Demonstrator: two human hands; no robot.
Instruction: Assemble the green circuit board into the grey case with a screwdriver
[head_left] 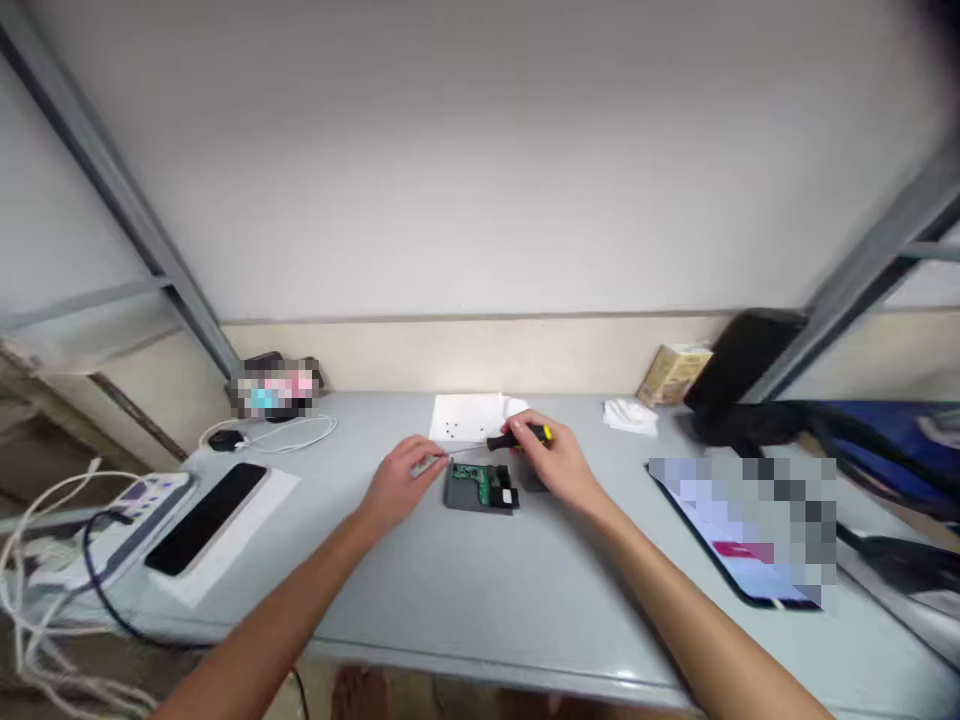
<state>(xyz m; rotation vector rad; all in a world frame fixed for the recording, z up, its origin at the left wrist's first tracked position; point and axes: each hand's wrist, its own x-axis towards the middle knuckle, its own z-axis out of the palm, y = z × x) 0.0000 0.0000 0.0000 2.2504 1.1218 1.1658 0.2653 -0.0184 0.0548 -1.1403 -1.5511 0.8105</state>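
My right hand [551, 455] is closed around a screwdriver [517, 438] with a black and yellow handle. Its thin shaft points left, level, towards my left hand [405, 478]. The fingers of that hand are pinched at the screwdriver's tip; a small greyish piece shows by them, too small to name. Just below the shaft lies an open dark grey casing [459, 497] with a green circuit board [476, 480] in it. Another dark part [534, 484] sits partly hidden under my right hand. Several tiny dark screws [450, 432] rest on a white sheet of paper [469, 408] behind.
On the left are a black-screened phone [210, 520] on paper, a white power strip [112, 525] and tangled white cables [30, 600]. To the right lie a tablet [720, 545] with a lit screen, crumpled tissue [630, 416] and a yellowish box [675, 374]. A wall closes the back.
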